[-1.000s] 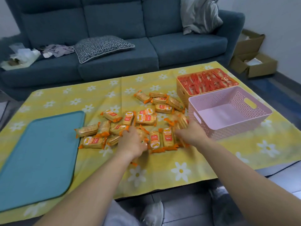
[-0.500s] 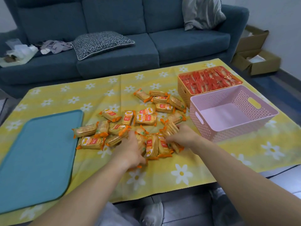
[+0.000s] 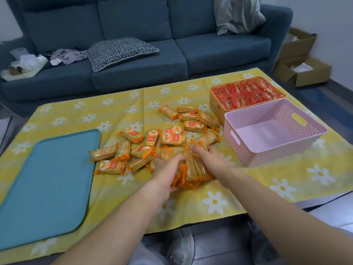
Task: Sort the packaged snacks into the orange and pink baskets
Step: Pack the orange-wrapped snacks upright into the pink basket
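Note:
Several orange-wrapped cracker packets (image 3: 172,139) lie scattered on the yellow flowered cloth (image 3: 248,188). My left hand (image 3: 165,169) and my right hand (image 3: 209,159) squeeze a bunch of these packets (image 3: 193,170) between them, fingers curled round the stack from both sides. The pink basket (image 3: 275,150) stands to the right with nothing inside. Behind it the orange basket (image 3: 214,101) is filled with red-wrapped snacks (image 3: 246,94).
A teal tray (image 3: 47,184) lies at the left of the table. A blue sofa (image 3: 133,62) with a patterned cushion (image 3: 120,51) runs behind the table. Cardboard boxes (image 3: 301,71) sit on the floor at the far right. The table's front edge is near my knees.
Both hands have drawn together, sweeping loose packets into one bunch gripped between them.

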Demonstrator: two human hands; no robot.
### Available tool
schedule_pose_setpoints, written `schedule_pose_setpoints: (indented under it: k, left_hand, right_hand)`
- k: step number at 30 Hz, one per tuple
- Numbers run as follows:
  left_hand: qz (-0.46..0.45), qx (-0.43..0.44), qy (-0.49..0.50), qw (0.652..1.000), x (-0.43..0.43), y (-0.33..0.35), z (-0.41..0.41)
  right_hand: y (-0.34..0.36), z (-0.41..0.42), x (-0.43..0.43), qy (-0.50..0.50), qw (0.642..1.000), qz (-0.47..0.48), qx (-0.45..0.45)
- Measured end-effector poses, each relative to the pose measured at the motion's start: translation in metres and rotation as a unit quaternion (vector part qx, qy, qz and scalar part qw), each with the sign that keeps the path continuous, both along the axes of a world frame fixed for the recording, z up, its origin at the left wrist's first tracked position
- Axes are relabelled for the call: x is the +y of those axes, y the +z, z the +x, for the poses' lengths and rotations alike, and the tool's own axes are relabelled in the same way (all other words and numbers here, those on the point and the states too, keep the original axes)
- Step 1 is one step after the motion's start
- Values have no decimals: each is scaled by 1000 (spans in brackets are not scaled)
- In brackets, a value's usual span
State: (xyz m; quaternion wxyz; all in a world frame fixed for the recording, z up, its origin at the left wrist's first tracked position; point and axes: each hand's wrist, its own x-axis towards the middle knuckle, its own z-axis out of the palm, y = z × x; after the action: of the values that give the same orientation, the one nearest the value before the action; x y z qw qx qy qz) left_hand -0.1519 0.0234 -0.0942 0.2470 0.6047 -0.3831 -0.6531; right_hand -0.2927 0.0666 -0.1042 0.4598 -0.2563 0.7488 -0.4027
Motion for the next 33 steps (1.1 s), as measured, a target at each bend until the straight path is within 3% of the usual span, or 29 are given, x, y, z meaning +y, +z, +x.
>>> schedule_pose_setpoints:
  k: [4,9,17,19,22,28,33]
  left_hand:
    - [42,58,-4,997,-6,3,-2]
    - [82,46,-78,992,-3,9,-7]
    - [48,56,-75,994,5,19,-23]
    - [20,61,-75,995,7,26,-27]
    - [-16,123,-72,990,13,45,-44]
    - [-67,183,-93,976,19,77,-137]
    - [-64,157,-123,978,12,60,-202]
  right_hand:
    - [0,-2,2,-19,998,-9,-65]
    - [0,-15,6,1,991,8,-131]
    - [12,-30,14,5,972,-38,-230]
    - [24,-35,17,15,974,-69,-214]
    - [52,-51,22,10,982,-152,-113]
    - [94,-122,40,-97,972,-212,29]
    - [78,-156,40,-184,970,-160,-17]
